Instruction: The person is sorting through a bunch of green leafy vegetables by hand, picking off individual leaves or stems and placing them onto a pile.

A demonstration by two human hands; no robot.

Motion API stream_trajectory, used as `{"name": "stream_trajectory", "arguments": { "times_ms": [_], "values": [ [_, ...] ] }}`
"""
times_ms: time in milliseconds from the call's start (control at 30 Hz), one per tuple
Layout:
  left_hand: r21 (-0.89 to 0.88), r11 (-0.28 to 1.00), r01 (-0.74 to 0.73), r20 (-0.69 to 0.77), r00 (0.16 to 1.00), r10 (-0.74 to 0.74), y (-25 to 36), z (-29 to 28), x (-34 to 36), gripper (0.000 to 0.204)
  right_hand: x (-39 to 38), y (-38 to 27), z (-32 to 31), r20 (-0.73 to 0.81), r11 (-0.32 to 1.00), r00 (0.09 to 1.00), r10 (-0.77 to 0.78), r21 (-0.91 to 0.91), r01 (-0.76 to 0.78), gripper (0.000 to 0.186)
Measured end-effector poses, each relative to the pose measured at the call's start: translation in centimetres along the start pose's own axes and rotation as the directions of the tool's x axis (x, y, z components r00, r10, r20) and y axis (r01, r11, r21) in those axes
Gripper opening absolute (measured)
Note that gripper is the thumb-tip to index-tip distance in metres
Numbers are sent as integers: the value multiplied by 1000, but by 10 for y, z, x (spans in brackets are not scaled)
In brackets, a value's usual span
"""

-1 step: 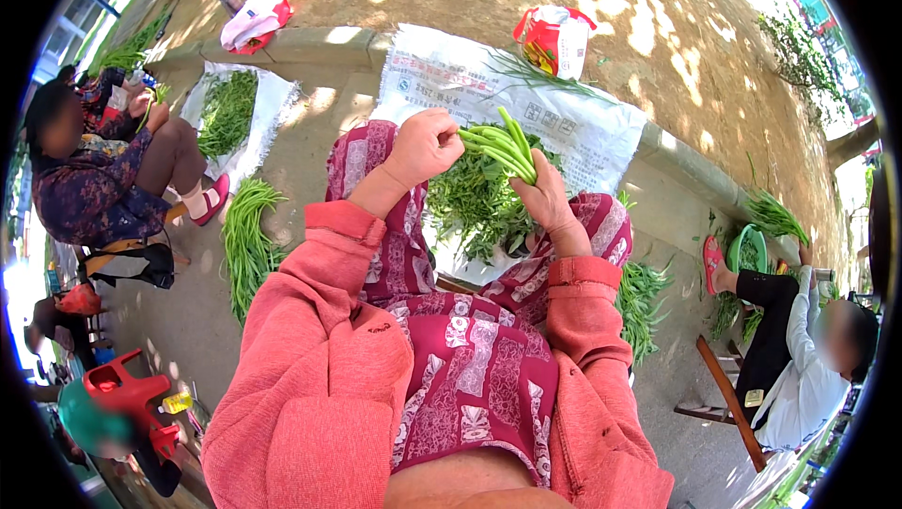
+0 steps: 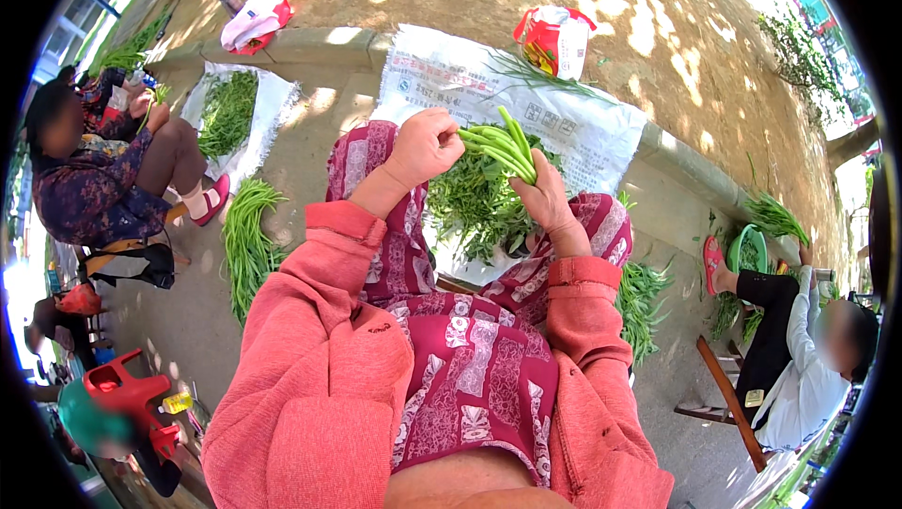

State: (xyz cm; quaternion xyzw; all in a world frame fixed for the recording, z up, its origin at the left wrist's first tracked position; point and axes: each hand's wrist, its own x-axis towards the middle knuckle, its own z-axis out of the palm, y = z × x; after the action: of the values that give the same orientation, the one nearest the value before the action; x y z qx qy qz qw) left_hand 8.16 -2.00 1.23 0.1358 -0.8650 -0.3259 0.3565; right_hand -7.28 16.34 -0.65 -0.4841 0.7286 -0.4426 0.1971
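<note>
In my right hand point(image 2: 543, 187) is a small bunch of green vegetable stems point(image 2: 503, 144), with the thumb closed over them and the cut ends fanning up and left. My left hand point(image 2: 423, 146) is closed in a pinch at the left tip of one stem, its fingertips touching that end. Below both hands, between my knees, lies a heap of loose green leaves point(image 2: 489, 203) on a white woven sack point(image 2: 446, 72). Long stems point(image 2: 252, 236) are piled on the ground to my left, and another leafy pile point(image 2: 641, 307) sits beside my right knee.
A red bag point(image 2: 554, 39) stands on the sack's far edge, near a low kerb point(image 2: 695, 171). At left, a seated person point(image 2: 99, 175) handles greens beside another leaf-covered sheet. On the right, another person point(image 2: 799, 359) sits by a green basin point(image 2: 749, 250). A red stool point(image 2: 127, 396) is lower left.
</note>
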Motion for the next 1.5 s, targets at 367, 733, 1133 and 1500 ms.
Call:
{"name": "stream_trajectory", "arguments": {
  "times_ms": [367, 733, 1133, 1500],
  "values": [
    [44, 997, 70, -49, 997, -68, -10, -3, 2, 4, 2, 14, -11, -48, 957, 996, 76, 285, -59, 21],
    [-28, 989, -144, 79, 986, 146, 9, -7, 5, 16, 0, 12, -10, -5, 999, 999, 33, 30, -33, 27],
    [329, 908, -258, 256, 950, 177, 4, -5, 0, 10, 0, 4, -9, 43, 996, 998, 47, -72, -44, 24],
    [355, 885, -301, 103, 954, 283, 5, 2, 2, 4, -1, -1, -5, 61, 998, 998, 15, -64, -11, 23]
  ]
}}
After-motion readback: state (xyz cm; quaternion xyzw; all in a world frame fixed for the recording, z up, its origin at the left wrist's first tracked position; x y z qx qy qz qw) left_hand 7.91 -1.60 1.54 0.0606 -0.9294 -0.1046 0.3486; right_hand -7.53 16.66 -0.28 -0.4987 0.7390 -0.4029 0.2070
